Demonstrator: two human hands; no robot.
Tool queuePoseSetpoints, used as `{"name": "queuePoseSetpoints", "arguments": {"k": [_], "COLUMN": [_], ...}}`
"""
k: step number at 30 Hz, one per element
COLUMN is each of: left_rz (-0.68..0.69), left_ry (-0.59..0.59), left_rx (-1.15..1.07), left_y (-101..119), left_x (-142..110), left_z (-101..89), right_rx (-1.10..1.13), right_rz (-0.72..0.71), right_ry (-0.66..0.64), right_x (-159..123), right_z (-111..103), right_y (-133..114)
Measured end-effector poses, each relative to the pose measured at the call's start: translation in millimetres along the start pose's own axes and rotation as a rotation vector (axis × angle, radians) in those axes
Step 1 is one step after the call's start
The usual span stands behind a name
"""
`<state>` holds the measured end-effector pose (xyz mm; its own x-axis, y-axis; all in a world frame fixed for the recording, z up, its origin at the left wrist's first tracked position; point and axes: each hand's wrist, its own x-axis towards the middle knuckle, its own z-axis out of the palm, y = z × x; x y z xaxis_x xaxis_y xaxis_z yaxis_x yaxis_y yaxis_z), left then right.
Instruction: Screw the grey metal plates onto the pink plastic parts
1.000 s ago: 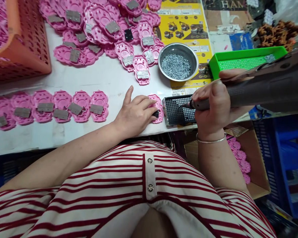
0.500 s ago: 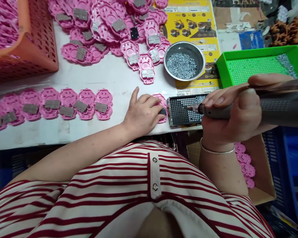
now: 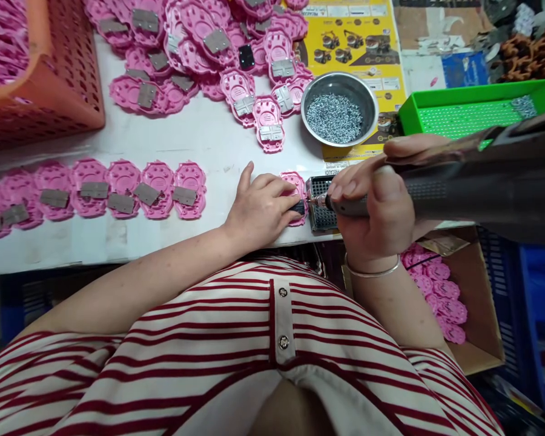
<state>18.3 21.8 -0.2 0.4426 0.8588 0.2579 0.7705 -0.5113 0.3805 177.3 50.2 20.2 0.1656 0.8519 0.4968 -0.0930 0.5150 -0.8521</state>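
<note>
My left hand (image 3: 260, 209) is closed on a pink plastic casing (image 3: 293, 180) that lies on the table, thumb and fingers pressing a dark cover piece on it; the little finger sticks out. My right hand (image 3: 375, 209) grips a dark electric screwdriver (image 3: 463, 188), held nearly level and pointing left. Its bit (image 3: 317, 201) reaches the right edge of the casing, by the dark cover; whether they touch I cannot tell. Under the screwdriver tip sits a small black perforated tray (image 3: 322, 220), partly hidden by my right hand.
A row of pink casings with grey covers (image 3: 152, 192) lies at left, and more are heaped (image 3: 200, 42) behind. A metal bowl (image 3: 373, 115) of screws, a green tray (image 3: 406, 118) and an orange basket (image 3: 75, 79) stand around. Below right is a cardboard box (image 3: 481, 327) with pink parts.
My right hand has moved left with the screwdriver, its bit going from over the perforated tray to the casing's edge. My left hand has stayed on the casing.
</note>
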Motion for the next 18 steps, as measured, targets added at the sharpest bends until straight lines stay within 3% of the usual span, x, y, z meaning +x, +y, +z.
{"name": "queuePoseSetpoints", "arguments": {"k": [2,9,15,18], "left_rz": [-0.002,-0.009,-0.024,-0.045], "left_ry": [-0.005,-0.003,-0.021,-0.021], "left_rx": [-0.006,-0.032,-0.040,-0.061], "left_y": [0.2,-1.1,0.3,-0.1], "left_x": [0.0,0.6,1.4,1.6], "left_z": [0.1,1.9,0.4,-0.5], "right_rx": [0.017,0.039,0.112,0.084], "right_rz": [-0.046,-0.002,-0.111,-0.100], "right_ry": [0.018,0.018,0.015,0.058], "right_x": [-0.9,-0.2,2.9,5.2], "right_z": [1.3,5.0,5.3,7.3], "right_y": [5.8,9.7,15.7,11.5]}}
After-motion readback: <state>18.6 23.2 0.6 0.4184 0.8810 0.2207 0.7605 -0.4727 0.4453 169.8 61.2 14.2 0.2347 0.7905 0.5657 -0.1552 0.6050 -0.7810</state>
